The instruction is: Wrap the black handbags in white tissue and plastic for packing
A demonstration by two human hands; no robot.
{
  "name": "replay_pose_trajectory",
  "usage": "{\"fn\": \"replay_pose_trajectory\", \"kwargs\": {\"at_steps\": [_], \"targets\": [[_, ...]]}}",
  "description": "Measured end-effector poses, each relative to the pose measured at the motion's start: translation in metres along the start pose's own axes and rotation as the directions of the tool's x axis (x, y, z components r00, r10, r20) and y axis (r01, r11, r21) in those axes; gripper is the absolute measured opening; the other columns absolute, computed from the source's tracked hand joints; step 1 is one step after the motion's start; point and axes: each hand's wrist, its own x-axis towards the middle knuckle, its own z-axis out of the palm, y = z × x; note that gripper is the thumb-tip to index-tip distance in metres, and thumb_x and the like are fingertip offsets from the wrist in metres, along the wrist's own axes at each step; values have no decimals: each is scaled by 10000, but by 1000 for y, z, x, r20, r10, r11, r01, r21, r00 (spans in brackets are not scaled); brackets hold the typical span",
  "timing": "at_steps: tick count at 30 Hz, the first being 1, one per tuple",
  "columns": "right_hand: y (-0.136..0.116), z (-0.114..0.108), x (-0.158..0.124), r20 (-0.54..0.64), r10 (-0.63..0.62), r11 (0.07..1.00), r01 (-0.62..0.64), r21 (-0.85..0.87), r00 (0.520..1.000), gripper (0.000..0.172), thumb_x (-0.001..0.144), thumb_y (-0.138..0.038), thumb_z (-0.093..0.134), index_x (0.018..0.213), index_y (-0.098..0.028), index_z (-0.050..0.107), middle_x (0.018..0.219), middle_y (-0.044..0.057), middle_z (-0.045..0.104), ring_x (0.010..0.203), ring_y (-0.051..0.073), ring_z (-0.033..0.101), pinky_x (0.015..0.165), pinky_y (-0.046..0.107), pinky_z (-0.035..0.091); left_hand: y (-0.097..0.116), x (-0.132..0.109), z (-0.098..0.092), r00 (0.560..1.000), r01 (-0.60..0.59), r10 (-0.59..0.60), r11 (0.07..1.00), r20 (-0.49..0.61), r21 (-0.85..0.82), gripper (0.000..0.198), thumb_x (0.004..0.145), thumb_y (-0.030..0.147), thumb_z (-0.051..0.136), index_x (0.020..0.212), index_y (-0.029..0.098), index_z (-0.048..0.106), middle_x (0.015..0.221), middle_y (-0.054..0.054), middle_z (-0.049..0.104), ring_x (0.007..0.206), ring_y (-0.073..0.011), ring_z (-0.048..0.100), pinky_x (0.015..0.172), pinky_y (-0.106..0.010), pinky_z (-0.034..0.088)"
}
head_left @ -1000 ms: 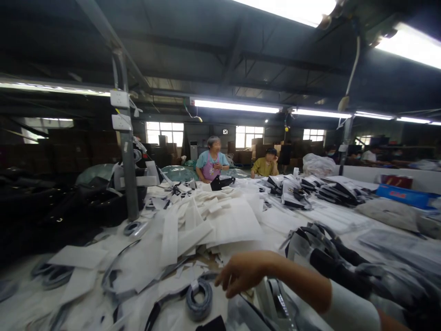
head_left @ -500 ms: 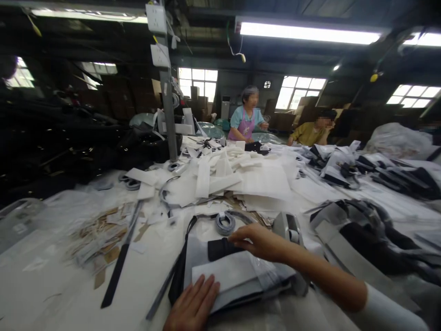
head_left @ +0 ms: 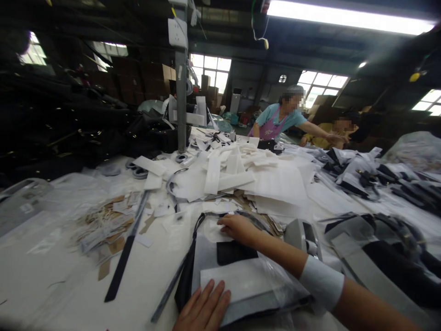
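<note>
My left hand [head_left: 204, 307] lies flat, fingers together and stretched out, on the near edge of a white sheet [head_left: 241, 279]. The sheet tops a dark bag in clear plastic [head_left: 275, 294] at the table's near edge. My right hand [head_left: 239, 228] reaches forward past a black flat piece [head_left: 234, 252] on that stack. Its fingers are bent down onto a small white sheet [head_left: 212, 231], which they seem to pinch. A black strap loop [head_left: 193, 248] curves round the left side of the stack.
A heap of white foam strips [head_left: 241, 177] covers the table's middle, around a grey post [head_left: 181, 92]. Paper tags [head_left: 103, 225] and a long black strap [head_left: 122, 264] lie to the left. A grey dispenser [head_left: 303, 234] and bagged dark goods [head_left: 379, 239] sit to the right. Two people [head_left: 282, 120] work at the far end.
The view has tipped down from the hall to the table. My right hand has moved forward from the black piece onto the small white sheet. My left hand stays flat on the stack.
</note>
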Motion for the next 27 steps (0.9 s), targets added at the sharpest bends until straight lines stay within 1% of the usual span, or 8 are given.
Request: {"fn": "replay_pose_trajectory", "kwargs": {"at_steps": [6, 11, 14, 17, 19, 22, 24, 27], "targets": [[-14, 11, 32, 95, -100, 994, 103, -25, 990, 275, 834, -168, 630, 1045, -300, 748, 1152, 25, 711, 1046, 264, 642, 895, 311, 454, 1, -2, 0, 1000, 20, -20, 1000, 8, -16, 417, 1022, 154, 306, 1283, 276, 608, 1322, 63, 637, 1210, -126, 592, 1218, -307, 157], [-25, 10, 11, 112, -71, 992, 82, -100, 991, 278, 935, -224, 493, 1078, -240, 731, 1062, 81, 734, 1001, 253, 655, 886, 309, 443, 0, 2, -4, 1000, 14, -13, 999, 11, -37, 415, 1027, 178, 298, 1291, 273, 604, 1329, 59, 633, 1233, -128, 573, 1215, -304, 167], [-16, 15, -4, 139, -3, 982, 29, -186, 990, 267, 904, -155, 499, 1010, -172, 743, 975, 126, 746, 926, 263, 675, 828, 315, 457, -2, 3, -5, 1000, -18, 18, 1000, 3, -11, 408, 1026, 181, 308, 1274, 270, 619, 1313, 65, 644, 1197, -126, 598, 1221, -318, 152], [-4, 21, -4, 148, 30, 963, 11, -268, 988, 274, 887, -106, 494, 1031, -123, 726, 970, 161, 733, 914, 273, 678, 797, 323, 468, -4, 4, -6, 999, -43, 43, 999, -7, 25, 432, 1025, 159, 287, 1254, 270, 636, 1303, 65, 650, 1178, -129, 611, 1223, -331, 140], [-1, 23, 3, 174, -12, 953, 64, -296, 985, 304, 873, -111, 538, 1135, -151, 686, 1071, 145, 707, 943, 261, 671, 798, 315, 472, -3, 4, -7, 1000, -25, 25, 1000, -6, 0, 448, 1033, 189, 255, 1264, 273, 630, 1315, 67, 641, 1193, -128, 600, 1218, -315, 153], [-2, 23, 20, 249, -140, 929, 214, -302, 958, 432, 848, -151, 621, 1264, -269, 604, 1318, 78, 592, 982, 219, 653, 794, 287, 471, -3, 4, -9, 1000, 4, -4, 999, 5, -43, 462, 1034, 190, 232, 1290, 274, 608, 1333, 69, 628, 1218, -123, 581, 1209, -292, 171], [-4, 22, 32, 303, -209, 906, 301, -297, 930, 428, 825, -174, 664, 1234, -295, 617, 1376, 44, 541, 957, 194, 646, 759, 268, 468, -2, 4, -8, 1000, 2, -2, 999, -4, -41, 473, 1028, 158, 232, 1291, 277, 606, 1333, 72, 627, 1220, -117, 579, 1205, -287, 180], [-4, 20, 47, 371, -261, 880, 377, -288, 891, 255, 782, -203, 719, 1032, -252, 708, 1301, 22, 585, 842, 157, 632, 669, 241, 447, -1, 4, -3, 998, 11, -14, 999, -65, -42, 475, 1023, 142, 241, 1259, 279, 630, 1310, 79, 644, 1211, -114, 584, 1198, -283, 206]]}}
